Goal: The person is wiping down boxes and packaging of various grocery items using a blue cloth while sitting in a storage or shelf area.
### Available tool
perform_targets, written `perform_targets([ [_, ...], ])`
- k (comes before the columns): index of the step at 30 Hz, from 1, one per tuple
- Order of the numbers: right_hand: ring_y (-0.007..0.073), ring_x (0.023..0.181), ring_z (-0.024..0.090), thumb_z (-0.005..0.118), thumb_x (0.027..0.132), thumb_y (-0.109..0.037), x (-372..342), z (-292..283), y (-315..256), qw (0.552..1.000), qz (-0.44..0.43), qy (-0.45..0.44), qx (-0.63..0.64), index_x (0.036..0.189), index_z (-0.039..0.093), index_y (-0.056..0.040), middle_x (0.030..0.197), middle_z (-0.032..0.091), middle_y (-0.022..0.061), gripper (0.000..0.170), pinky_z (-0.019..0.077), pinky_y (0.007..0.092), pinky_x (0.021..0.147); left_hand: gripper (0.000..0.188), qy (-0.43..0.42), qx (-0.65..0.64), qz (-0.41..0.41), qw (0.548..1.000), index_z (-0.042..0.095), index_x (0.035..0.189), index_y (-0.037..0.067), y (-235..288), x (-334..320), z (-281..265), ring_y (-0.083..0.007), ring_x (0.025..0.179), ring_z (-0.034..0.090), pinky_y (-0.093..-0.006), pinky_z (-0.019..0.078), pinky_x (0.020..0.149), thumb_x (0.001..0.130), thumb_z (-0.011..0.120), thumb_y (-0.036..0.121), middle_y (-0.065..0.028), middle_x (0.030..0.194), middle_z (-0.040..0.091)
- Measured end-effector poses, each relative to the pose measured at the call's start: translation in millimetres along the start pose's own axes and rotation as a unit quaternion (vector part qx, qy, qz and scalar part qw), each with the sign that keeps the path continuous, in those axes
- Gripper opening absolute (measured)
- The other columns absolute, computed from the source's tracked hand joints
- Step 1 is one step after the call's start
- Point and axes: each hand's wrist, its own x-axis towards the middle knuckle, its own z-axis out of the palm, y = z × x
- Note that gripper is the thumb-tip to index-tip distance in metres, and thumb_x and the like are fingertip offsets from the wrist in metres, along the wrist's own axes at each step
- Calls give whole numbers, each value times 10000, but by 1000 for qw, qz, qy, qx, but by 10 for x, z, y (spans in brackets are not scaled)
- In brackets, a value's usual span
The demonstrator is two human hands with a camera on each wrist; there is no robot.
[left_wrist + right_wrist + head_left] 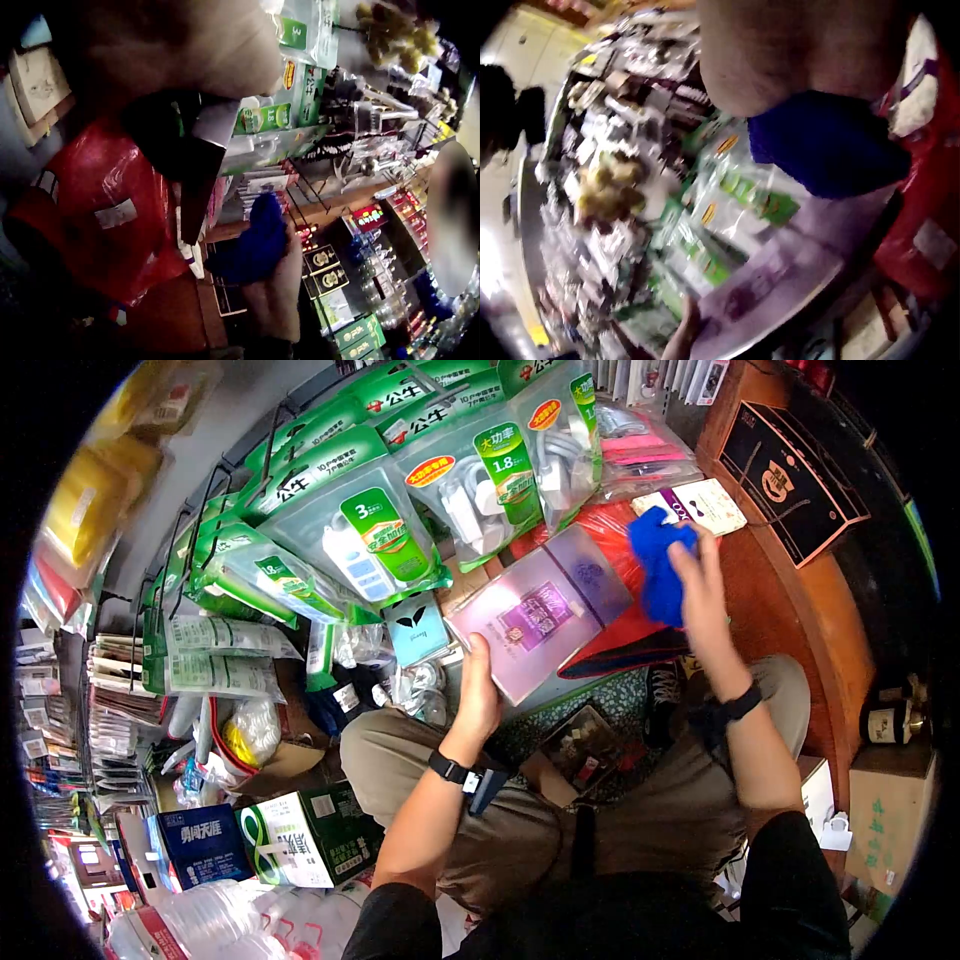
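A light-purple box [515, 650] with a darker purple label is tilted up in front of the person. My left hand [478, 695] grips its lower left edge, thumb along the printed face. A crumpled blue cloth [655, 565] is in my right hand [708, 600], held in the fingers just beyond the right end of the box. From the right wrist view, the cloth [825, 146] overlaps the far end of the purple box [772, 289]. Most of the left hand's fingers are hidden behind the box.
Bagged power strips [370, 550] hang close behind the box. A red plastic bag [105, 247] lies under its right side, beside a white packet [720, 508]. A black gift box [790, 480] stands at the right. Cartons [295, 845] and water bottles [200, 920] are at lower left.
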Motion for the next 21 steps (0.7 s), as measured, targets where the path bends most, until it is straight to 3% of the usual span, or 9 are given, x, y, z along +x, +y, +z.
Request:
perform_targets([
  [2, 270, 1172, 527, 634, 984, -205, -342, 253, -260, 990, -66, -94, -87, 1324, 470, -28, 1209, 547, 145, 417, 404, 411, 1054, 778, -1, 24, 24, 999, 303, 1542, 31, -115, 22, 60, -281, 1352, 511, -425, 438, 1123, 1043, 339, 627, -160, 1512, 456],
  [3, 317, 1182, 534, 670, 947, -199, -511, 376, -313, 970, -157, -140, -123, 1291, 482, -10, 1213, 542, 181, 435, 395, 443, 1069, 769, -11, 25, 12, 1000, 274, 1559, 32, -158, 30, 74, -263, 1362, 500, -420, 428, 1129, 1053, 317, 610, -159, 1531, 437],
  [4, 379, 1174, 528, 712, 904, -206, -674, 525, -347, 946, -234, -172, -144, 1245, 499, 1, 1217, 531, 207, 452, 395, 467, 1072, 712, 40, 19, 38, 998, 480, 1400, -16, -166, 13, 232, -202, 1199, 574, -354, 467, 1033, 1069, 326, 595, -122, 1317, 588],
  [5, 381, 1165, 507, 733, 879, -192, -836, 635, -361, 930, -235, -243, -146, 1189, 513, -25, 1201, 507, 201, 415, 410, 440, 1045, 665, 46, 24, 7, 999, 547, 1277, 6, -217, -20, 185, -166, 1070, 599, -329, 495, 937, 1069, 328, 598, -87, 1178, 621],
  [6, 398, 1109, 509, 748, 847, -189, -1007, 728, -350, 922, -199, -290, -162, 1153, 542, -36, 1165, 509, 189, 400, 429, 473, 992, 645, 50, 29, -22, 998, 613, 1154, 28, -258, -44, 129, -129, 940, 623, -304, 522, 841, 1069, 330, 602, -52, 1039, 654],
  [7, 380, 1070, 512, 750, 832, -196, -1072, 763, -344, 912, -212, -287, -201, 1137, 557, -45, 1128, 514, 169, 391, 435, 467, 952, 607, 67, 11, -44, 997, 622, 983, 77, -173, -75, 221, -82, 763, 581, -264, 499, 699, 1067, 338, 607, 7, 846, 613],
  [11, 290, 973, 521, 731, 802, -256, -1001, 774, -251, 866, -300, -256, -307, 1095, 577, -88, 1020, 537, 95, 371, 441, 434, 862, 356, 63, -85, -13, 994, 618, 1143, 76, -192, -87, 224, -140, 929, 652, -320, 535, 855, 1084, 460, 389, -52, 1035, 676],
  [15, 308, 977, 521, 711, 801, -290, -821, 692, -134, 871, -282, -217, -338, 1024, 564, -97, 1007, 544, 106, 329, 423, 474, 865, 404, 93, -76, 14, 993, 579, 1286, 28, -122, -87, 251, -186, 1091, 654, -361, 523, 956, 1080, 462, 355, -86, 1206, 671],
  [21, 365, 982, 540, 686, 855, -152, -253, 264, 128, 891, -231, -96, -378, 1070, 555, -31, 999, 562, 162, 280, 434, 478, 880, 484, 42, -78, 2, 996, 497, 1385, -11, -45, -172, 134, -242, 1184, 631, -392, 484, 1052, 1063, 479, 351, -128, 1323, 625],
])
